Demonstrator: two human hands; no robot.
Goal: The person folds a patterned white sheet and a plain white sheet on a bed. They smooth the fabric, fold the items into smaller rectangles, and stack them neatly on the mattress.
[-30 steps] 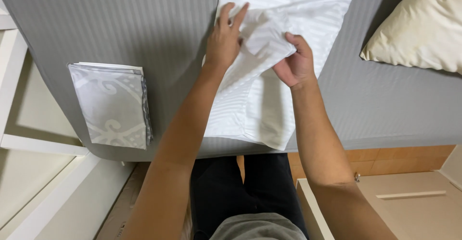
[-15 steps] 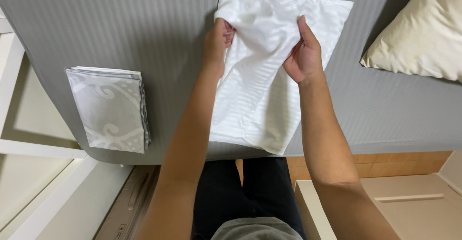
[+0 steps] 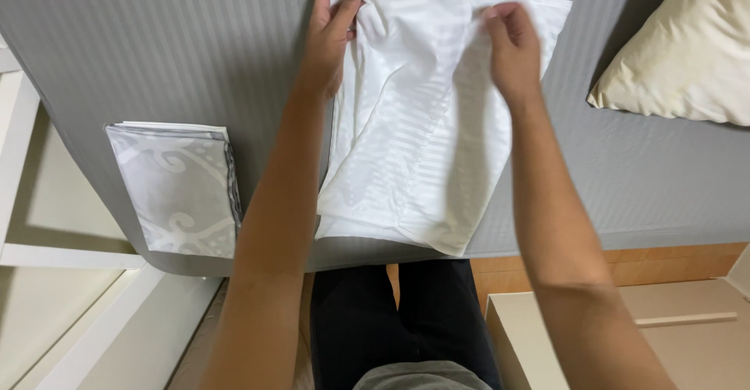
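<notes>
A white striped pillowcase (image 3: 422,132) lies on the grey bed sheet (image 3: 156,54), reaching to the bed's near edge. My left hand (image 3: 332,30) pinches its upper left part between thumb and fingers. My right hand (image 3: 512,46) grips the cloth at its upper right, a little apart from the left hand. The fabric between the hands is lifted and creased.
A folded grey patterned cloth (image 3: 176,187) lies at the bed's near left edge. A cream pillow (image 3: 687,54) rests at the right. White furniture (image 3: 47,280) stands at the left and a beige bedside cabinet (image 3: 664,327) at the lower right.
Both hands have moved up the pillowcase and farther apart, spreading the bunched cloth between them.
</notes>
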